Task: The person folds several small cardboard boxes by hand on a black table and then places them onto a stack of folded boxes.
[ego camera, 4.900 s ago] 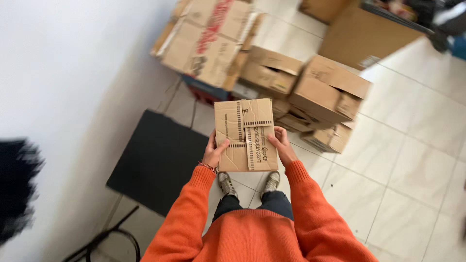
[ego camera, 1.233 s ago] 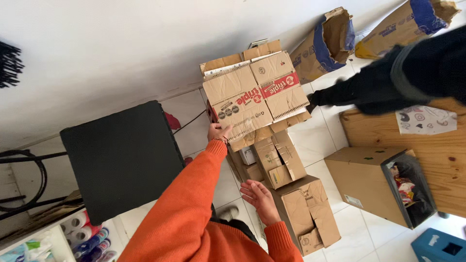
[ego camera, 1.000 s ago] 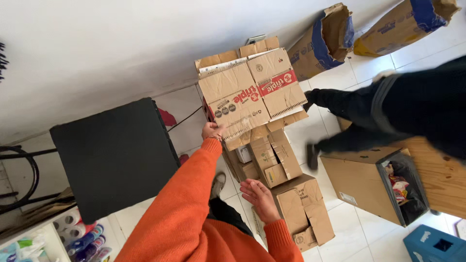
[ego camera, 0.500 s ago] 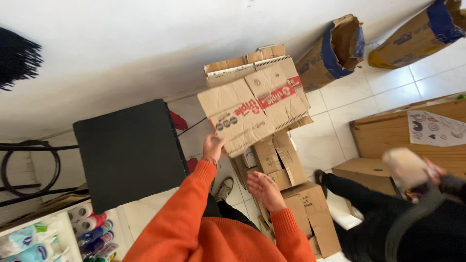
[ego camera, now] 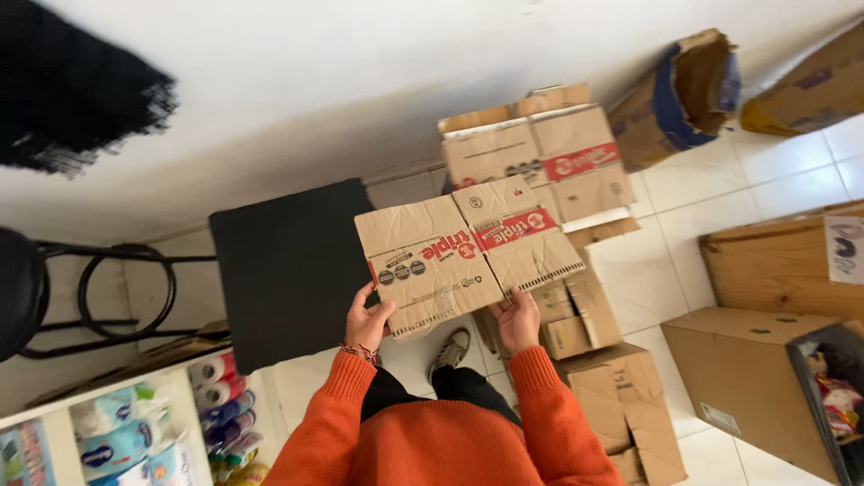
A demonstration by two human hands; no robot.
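Observation:
I hold a flattened brown cardboard box [ego camera: 468,252] with red printing in front of me, over the floor. My left hand [ego camera: 364,322] grips its near left edge. Its near right edge rests in my right hand [ego camera: 519,319]. Both arms wear orange sleeves. Beyond it a stack of similar flattened boxes [ego camera: 535,157] leans against the white wall. Several more cardboard boxes [ego camera: 621,396] lie on the floor below my right arm.
A black square stool seat [ego camera: 288,270] stands to the left by the wall. Farther left is a round black stool frame [ego camera: 117,288]. A shelf of packaged rolls [ego camera: 153,432] is at lower left. An open box with goods [ego camera: 765,378] and a wooden board [ego camera: 783,261] sit right.
My right hand has come up and taken hold of the flattened box, which now lies away from the wall stack. The dark-clothed person passing on the right is out of view.

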